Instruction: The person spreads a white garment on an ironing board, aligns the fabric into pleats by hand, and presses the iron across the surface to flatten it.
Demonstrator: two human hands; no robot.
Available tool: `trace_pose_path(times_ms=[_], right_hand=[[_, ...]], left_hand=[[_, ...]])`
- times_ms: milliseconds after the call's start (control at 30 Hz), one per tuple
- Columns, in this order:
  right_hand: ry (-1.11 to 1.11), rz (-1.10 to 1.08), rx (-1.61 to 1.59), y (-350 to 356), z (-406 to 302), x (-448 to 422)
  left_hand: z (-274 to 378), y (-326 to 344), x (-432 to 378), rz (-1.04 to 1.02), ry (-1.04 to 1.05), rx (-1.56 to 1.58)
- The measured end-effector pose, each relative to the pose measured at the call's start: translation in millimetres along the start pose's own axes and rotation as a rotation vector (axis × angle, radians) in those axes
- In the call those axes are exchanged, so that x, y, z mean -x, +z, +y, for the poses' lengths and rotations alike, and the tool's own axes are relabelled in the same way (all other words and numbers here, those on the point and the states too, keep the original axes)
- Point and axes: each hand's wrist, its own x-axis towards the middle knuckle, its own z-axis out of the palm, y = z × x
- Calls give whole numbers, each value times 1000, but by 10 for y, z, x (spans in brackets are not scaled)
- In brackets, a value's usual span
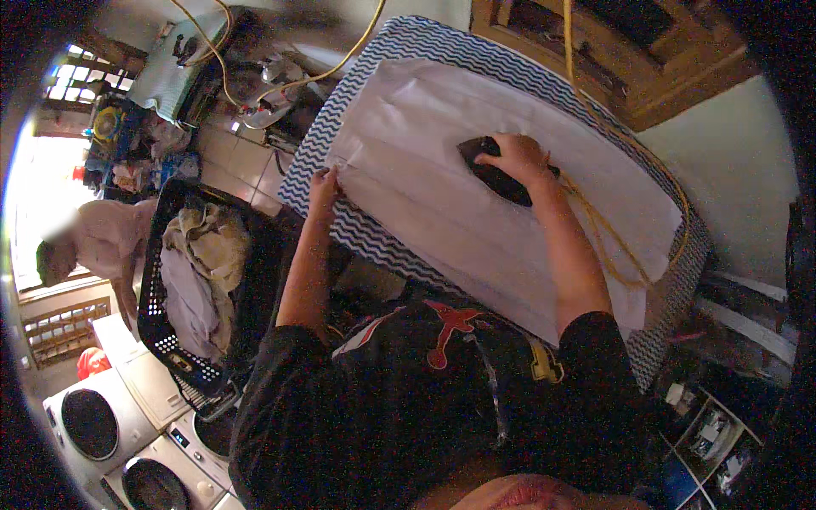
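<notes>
A pale cloth [408,172] lies spread over an ironing board with a navy-and-white zigzag cover [370,239]. My right hand [519,156] is wrapped around a dark clothes iron [510,185] that rests on the cloth, right of its middle. The iron's pointed end faces the upper left. From its back end, a yellowish cord [599,223] loops across the cloth to the right. At the board's left side, my left hand [324,186] pinches the edge of the cloth between thumb and fingers.
Left of me stands a black perforated laundry basket [150,293] holding crumpled fabric [197,274]. Another person [108,236] is beyond it. Front-loading machines [89,421] stand lower left. A second board [172,70] is at the upper left. Yellow hoses or cords [357,51] hang overhead.
</notes>
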Motion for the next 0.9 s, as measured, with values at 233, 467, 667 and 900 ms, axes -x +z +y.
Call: trace_pose_path(times_ms=[233, 467, 667, 900], right_hand=[[-145, 11, -9, 211, -748, -723], [-88, 5, -6, 381, -1201, -1098], [226, 86, -110, 357, -927, -1093], [414, 226, 10, 294, -142, -367]], left_hand=[[115, 97, -68, -36, 51, -208], [41, -68, -251, -202, 83, -149], [199, 60, -234, -165, -93, -237], [0, -173, -358, -207, 31, -77]])
